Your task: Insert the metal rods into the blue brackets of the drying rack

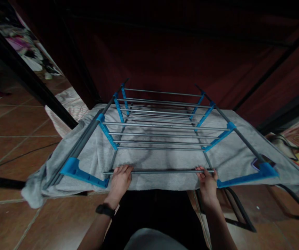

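Observation:
A partly built rack of grey metal tubes with blue plastic brackets lies on a grey cloth (pixel 165 180) in front of me. Across its near side runs a thin metal rod (pixel 165 171). My left hand (pixel 121 177), with a dark band on the wrist, is closed over this rod near its left end, beside a blue bracket (pixel 87 177). Near the other end my right hand (pixel 207 182) grips the same rod, close to the right blue bracket (pixel 248 178). Both rod ends are close to the brackets; whether they are seated I cannot tell. Farther back, several crossbars (pixel 165 126) join the two sides.
Loose grey tubes (pixel 72 152) lie along the left of the cloth. A dark red wooden panel (pixel 160 59) rises behind the rack. A dark oval item (pixel 264 162) sits by the right tube. Black metal legs (pixel 240 211) stand below, on the tiled floor (pixel 14 132).

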`<act>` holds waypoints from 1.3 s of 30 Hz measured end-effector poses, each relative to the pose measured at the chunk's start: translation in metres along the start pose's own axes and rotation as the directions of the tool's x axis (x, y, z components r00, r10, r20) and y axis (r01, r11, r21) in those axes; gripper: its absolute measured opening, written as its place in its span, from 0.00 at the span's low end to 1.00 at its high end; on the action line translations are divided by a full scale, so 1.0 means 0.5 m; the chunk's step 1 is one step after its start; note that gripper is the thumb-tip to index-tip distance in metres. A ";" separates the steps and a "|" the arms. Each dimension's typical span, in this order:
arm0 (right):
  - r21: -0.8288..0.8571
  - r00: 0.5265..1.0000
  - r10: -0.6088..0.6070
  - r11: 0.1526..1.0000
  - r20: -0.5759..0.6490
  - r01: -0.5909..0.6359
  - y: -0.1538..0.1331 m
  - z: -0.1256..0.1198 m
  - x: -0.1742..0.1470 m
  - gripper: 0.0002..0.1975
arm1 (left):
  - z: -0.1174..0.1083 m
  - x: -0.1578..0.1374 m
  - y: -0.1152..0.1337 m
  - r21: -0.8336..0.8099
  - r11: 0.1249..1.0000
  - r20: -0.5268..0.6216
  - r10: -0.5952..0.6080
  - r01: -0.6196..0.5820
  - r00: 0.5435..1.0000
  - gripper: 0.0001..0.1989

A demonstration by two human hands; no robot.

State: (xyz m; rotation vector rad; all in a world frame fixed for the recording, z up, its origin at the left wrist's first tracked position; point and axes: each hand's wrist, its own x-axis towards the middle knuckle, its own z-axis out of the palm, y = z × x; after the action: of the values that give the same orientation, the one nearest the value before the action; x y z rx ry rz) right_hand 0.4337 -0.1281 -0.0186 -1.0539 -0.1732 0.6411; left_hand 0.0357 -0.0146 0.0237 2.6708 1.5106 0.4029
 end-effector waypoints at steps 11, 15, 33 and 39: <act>0.009 0.996 0.043 0.999 -0.073 -0.042 -0.004 -0.006 -0.009 0.38 | 0.046 0.010 0.029 -0.058 0.978 -0.049 0.197 -0.200 0.979 0.14; -0.016 0.993 0.039 0.999 -0.115 -0.042 -0.005 0.001 -0.020 0.36 | 0.057 0.011 0.046 -0.065 0.969 -0.076 0.233 -0.238 0.969 0.14; -0.050 0.991 0.031 0.998 -0.133 -0.038 0.000 0.003 -0.022 0.29 | 0.071 0.025 0.055 -0.050 0.958 -0.071 0.280 -0.283 0.957 0.14; -0.049 0.977 0.013 0.999 -0.213 -0.024 0.003 0.005 -0.022 0.24 | 0.059 0.018 0.034 -0.040 0.974 -0.081 0.218 -0.222 0.973 0.16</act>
State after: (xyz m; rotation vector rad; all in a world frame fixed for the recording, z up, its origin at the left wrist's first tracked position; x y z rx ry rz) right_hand 0.4232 -0.1317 -0.0168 -1.1673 0.0069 0.5385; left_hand 0.0617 -0.0134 -0.0003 2.8231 1.2064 0.5507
